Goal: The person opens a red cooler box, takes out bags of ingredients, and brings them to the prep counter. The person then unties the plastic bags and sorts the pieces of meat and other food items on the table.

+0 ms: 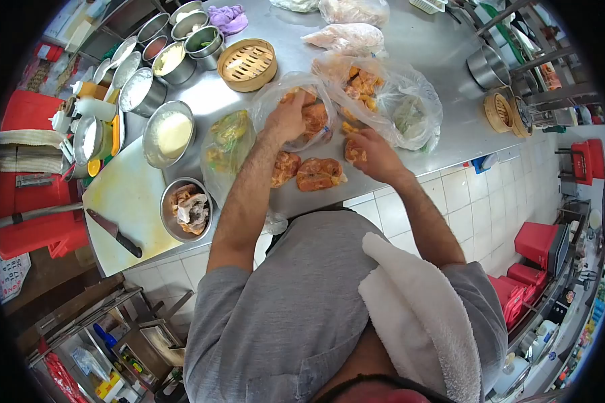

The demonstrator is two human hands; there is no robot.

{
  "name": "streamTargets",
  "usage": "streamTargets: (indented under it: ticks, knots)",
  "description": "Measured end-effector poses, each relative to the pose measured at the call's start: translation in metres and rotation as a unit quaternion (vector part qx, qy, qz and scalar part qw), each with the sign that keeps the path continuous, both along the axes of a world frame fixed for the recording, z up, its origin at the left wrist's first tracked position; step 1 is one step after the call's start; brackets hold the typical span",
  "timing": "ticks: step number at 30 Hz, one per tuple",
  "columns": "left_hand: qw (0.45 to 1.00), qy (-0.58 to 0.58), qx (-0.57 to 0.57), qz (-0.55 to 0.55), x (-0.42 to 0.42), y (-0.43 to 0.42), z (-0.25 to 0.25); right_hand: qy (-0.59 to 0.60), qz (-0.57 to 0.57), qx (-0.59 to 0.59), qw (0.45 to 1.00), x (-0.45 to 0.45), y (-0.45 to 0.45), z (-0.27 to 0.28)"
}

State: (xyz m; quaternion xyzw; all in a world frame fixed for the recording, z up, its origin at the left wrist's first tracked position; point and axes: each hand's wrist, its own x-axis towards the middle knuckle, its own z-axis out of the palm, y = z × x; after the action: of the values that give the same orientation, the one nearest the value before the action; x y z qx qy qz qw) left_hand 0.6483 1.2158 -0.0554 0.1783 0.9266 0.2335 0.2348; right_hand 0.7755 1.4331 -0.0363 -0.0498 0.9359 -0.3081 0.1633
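My left hand is at a clear plastic bag of orange marinated meat portions, its fingers closed on the bag and partly hidden against the contents. My right hand has its fingers round a small portion of marinated meat near the table's front edge. Two similar portions, a left meat portion and a right meat portion, lie on the steel between my forearms. Beyond my right hand an open bag of orange meat chunks rests beside a crumpled clear bag.
A knife lies on the cutting board at left, by a steel bowl of meat and a bowl of pale batter. Several steel containers and a bamboo steamer stand farther back. Another bag lies left of my forearm.
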Motion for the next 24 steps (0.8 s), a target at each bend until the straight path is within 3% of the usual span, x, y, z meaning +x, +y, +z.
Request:
streamTargets:
  ticks: [2, 3, 5, 9, 14, 16, 18, 20, 21, 23, 24]
  knots:
    - [0.999, 0.044, 0.026, 0.012, -0.004, -0.006, -0.014, 0.147, 0.051, 0.107, 0.982, 0.007, -0.006, -0.030]
    - [0.994, 0.090, 0.051, 0.026, -0.009, -0.010, -0.018, 0.147, 0.050, 0.108, 0.982, 0.008, -0.009, -0.032]
    - [0.998, 0.053, 0.016, 0.003, -0.014, -0.020, -0.018, 0.144, 0.042, 0.181, 0.972, 0.008, -0.014, -0.035]
    - [0.995, 0.100, 0.024, -0.013, 0.002, -0.033, -0.014, 0.162, 0.027, 0.171, 0.971, 0.008, -0.012, -0.041]
    - [0.987, 0.125, 0.094, -0.025, 0.039, -0.057, 0.019, 0.211, 0.028, 0.117, 0.970, 0.007, -0.004, -0.046]
    - [0.996, 0.051, 0.011, -0.077, 0.060, -0.064, 0.031, 0.219, 0.017, 0.083, 0.972, 0.007, -0.002, -0.044]
    - [0.992, 0.076, -0.053, -0.083, 0.085, -0.061, 0.023, 0.228, 0.008, 0.049, 0.972, 0.005, 0.001, -0.040]
    - [0.984, 0.103, -0.114, -0.089, 0.098, -0.055, 0.008, 0.174, -0.037, -0.070, 0.982, 0.001, 0.005, -0.034]
    - [0.986, 0.103, -0.114, -0.068, 0.101, -0.052, 0.002, 0.176, -0.035, -0.069, 0.981, 0.000, 0.006, -0.033]
    - [0.987, 0.102, -0.114, -0.045, 0.103, -0.050, -0.001, 0.037, -0.157, -0.152, 0.975, 0.001, 0.007, -0.030]
    - [0.988, 0.079, -0.125, -0.051, 0.102, -0.050, 0.003, 0.038, -0.155, -0.152, 0.976, 0.001, 0.008, -0.030]
